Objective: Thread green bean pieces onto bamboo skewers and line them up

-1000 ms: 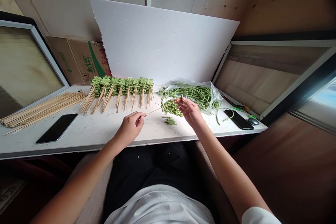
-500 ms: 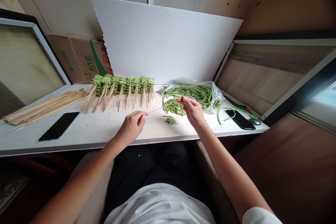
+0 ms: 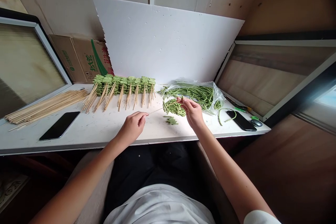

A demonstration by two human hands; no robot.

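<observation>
Hands barely moved since earlier. Left hand (image 3: 134, 125) pinches skewer (image 3: 156, 109), which slants up to right hand (image 3: 193, 111), pinching bean piece (image 3: 182, 97) at far end. Cut beans (image 3: 175, 108) piled just beside; behind, clear bag (image 3: 219, 93) holds long beans (image 3: 201, 94).

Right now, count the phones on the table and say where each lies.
2. One phone lies at the left, in front of the loose sticks; the other phone lies at the right, near the bag of beans. Others could be hidden.
</observation>
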